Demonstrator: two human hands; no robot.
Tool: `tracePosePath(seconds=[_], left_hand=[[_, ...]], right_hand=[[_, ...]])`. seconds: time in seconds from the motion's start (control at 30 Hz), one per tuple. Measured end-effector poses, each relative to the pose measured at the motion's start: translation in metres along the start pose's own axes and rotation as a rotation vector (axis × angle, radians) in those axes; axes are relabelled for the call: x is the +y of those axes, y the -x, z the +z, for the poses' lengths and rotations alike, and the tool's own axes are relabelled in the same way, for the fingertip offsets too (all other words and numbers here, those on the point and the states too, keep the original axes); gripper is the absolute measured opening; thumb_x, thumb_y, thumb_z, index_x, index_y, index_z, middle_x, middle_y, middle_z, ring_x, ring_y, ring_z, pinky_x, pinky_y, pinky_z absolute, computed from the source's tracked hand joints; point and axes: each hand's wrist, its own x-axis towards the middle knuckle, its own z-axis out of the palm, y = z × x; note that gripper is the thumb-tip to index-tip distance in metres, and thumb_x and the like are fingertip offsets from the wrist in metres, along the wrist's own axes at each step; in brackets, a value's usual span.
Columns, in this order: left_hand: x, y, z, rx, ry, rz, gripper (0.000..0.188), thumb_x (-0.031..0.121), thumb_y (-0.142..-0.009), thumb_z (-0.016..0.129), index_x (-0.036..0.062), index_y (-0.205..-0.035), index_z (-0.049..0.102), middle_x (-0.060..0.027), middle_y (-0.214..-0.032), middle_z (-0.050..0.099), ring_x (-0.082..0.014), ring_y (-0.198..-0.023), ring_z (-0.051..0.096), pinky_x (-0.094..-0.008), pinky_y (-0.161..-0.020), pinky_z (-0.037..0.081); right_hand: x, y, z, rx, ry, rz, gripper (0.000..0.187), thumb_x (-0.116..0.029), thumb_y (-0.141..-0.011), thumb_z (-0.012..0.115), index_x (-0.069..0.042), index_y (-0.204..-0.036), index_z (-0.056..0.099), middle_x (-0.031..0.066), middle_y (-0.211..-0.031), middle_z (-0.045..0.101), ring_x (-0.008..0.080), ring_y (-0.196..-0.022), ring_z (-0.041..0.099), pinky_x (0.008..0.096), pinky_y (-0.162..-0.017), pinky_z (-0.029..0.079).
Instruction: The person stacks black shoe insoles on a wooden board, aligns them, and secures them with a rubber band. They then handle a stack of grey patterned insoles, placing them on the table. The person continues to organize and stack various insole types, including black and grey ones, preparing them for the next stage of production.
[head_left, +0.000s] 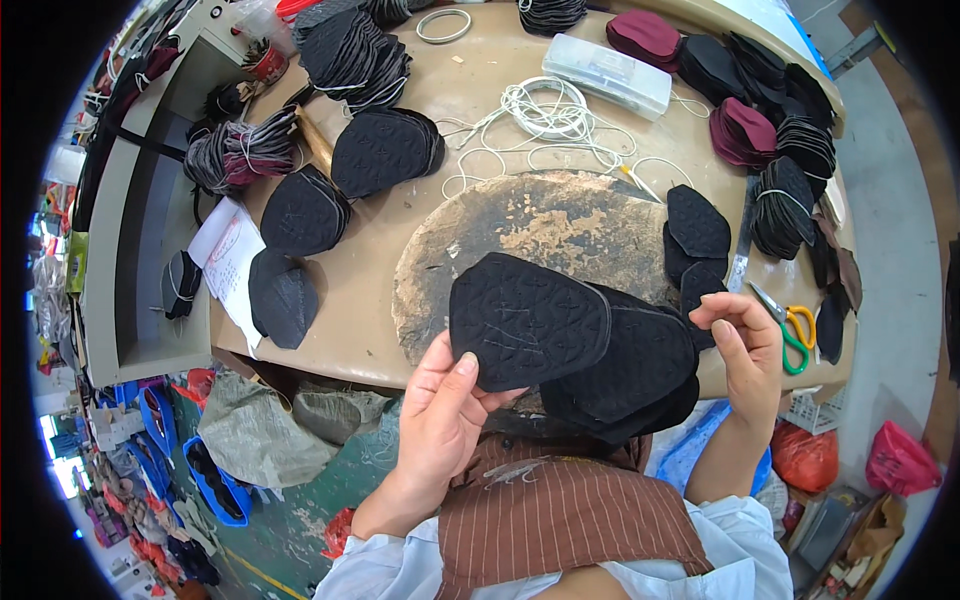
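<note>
My left hand (440, 410) grips the near edge of a stack of black quilted shoe-upper pieces (530, 315), thumb on top. The stack fans out to the right over more black pieces (640, 365) at the table's front edge. My right hand (745, 345) is raised beside the stack's right end, fingers curled and pinched together; whether it holds a fine thread or needle I cannot tell. A worn round work board (540, 225) lies just behind the stack.
White cord (545, 120) and a clear plastic box (612, 72) lie behind the board. Piles of black and maroon pieces (745, 130) ring the tan table (360, 320). Green-and-yellow scissors (790, 325) and a metal ruler (745, 235) lie at right. Bags sit on the floor.
</note>
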Motion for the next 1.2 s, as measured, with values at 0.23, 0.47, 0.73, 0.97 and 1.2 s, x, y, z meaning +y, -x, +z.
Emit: tracePosePath(seconds=[0.23,0.47,0.73,0.97,1.2], left_hand=[[-0.006,0.000,0.004,0.016,-0.001,-0.056,0.037,0.010,-0.100,0.037,0.0028,-0.136,0.038,-0.0120,-0.129,0.053,-0.0228,-0.116,0.056,-0.0416,-0.095,0.049],[-0.019,0.003,0.016,-0.073,0.013,-0.153,0.039,0.011,-0.100,0.037,0.0034,-0.139,0.034,-0.0104,-0.130,0.052,-0.0191,-0.117,0.054,-0.0399,-0.096,0.048],[-0.021,0.008,0.018,-0.109,-0.008,-0.179,0.041,0.011,-0.100,0.039,0.0006,-0.139,0.033,-0.0115,-0.131,0.051,-0.0189,-0.118,0.053,-0.0383,-0.098,0.048],[-0.019,0.008,0.021,-0.089,-0.063,-0.193,0.039,0.011,-0.101,0.036,-0.0002,-0.138,0.033,-0.0146,-0.133,0.049,-0.0245,-0.119,0.053,-0.0439,-0.098,0.046],[-0.021,0.008,0.018,-0.087,-0.042,-0.191,0.041,0.011,-0.100,0.038,0.0000,-0.139,0.033,-0.0132,-0.132,0.050,-0.0221,-0.117,0.054,-0.0413,-0.098,0.047]], right_hand=[[-0.001,0.002,-0.001,0.015,0.016,0.033,0.022,-0.003,-0.089,0.058,0.004,-0.110,0.059,0.0085,-0.098,0.065,0.0138,-0.097,0.059,0.0265,-0.088,0.044],[-0.019,0.003,0.036,-0.034,0.487,-0.146,0.052,-0.016,-0.069,0.075,-0.003,-0.117,0.059,0.0057,-0.094,0.066,0.0201,-0.106,0.054,0.0355,-0.096,0.035],[-0.014,0.000,0.047,0.008,0.254,0.065,0.047,-0.005,-0.072,0.074,-0.005,-0.117,0.061,-0.0002,-0.078,0.062,0.0128,-0.088,0.052,0.0292,-0.089,0.035],[-0.012,0.001,0.048,0.020,0.217,0.099,0.044,-0.004,-0.072,0.074,-0.004,-0.114,0.063,0.0000,-0.078,0.061,0.0132,-0.086,0.053,0.0292,-0.088,0.037],[-0.008,0.002,0.046,0.014,0.195,0.075,0.042,-0.001,-0.071,0.074,-0.002,-0.112,0.063,0.0008,-0.079,0.058,0.0112,-0.082,0.052,0.0253,-0.082,0.040]])
